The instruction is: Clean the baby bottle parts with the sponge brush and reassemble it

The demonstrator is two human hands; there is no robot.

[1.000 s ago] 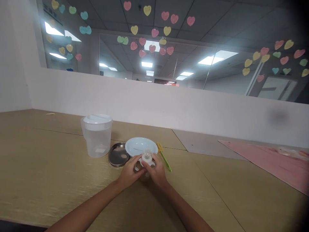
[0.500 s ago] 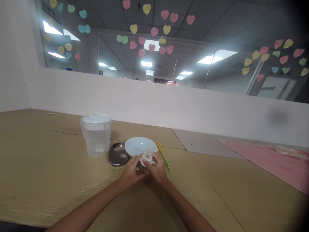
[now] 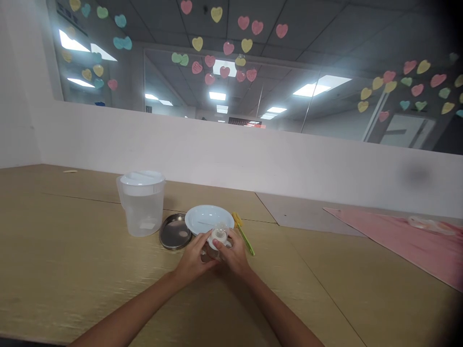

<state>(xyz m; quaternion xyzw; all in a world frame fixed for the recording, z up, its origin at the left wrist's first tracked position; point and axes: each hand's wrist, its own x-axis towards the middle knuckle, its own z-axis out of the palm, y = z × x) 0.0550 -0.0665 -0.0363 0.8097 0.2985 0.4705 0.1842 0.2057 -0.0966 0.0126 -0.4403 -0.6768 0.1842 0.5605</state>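
- Both your left hand (image 3: 191, 258) and right hand (image 3: 236, 254) grip a clear-capped bottle (image 3: 219, 235).
- The bottle is before you, at the near edge of a pale bowl (image 3: 208, 214).
- Left of the bowl: metal dish (image 3: 175, 233), then lidded jug (image 3: 143, 209); right: green-handled brush (image 3: 245, 237).

White and clear on the baby bottle (image 3: 219, 235). Plain pale blue on the bowl (image 3: 197, 218); dark silver on the metal dish (image 3: 174, 232). Green and yellow on the brush (image 3: 247, 240). Frosted clear and white on the lidded pitcher (image 3: 143, 208). Tan with dark lines on the tabletop (image 3: 90, 270). Pink, yellow, green and blue across the heart-shaped sticky notes (image 3: 247, 46).
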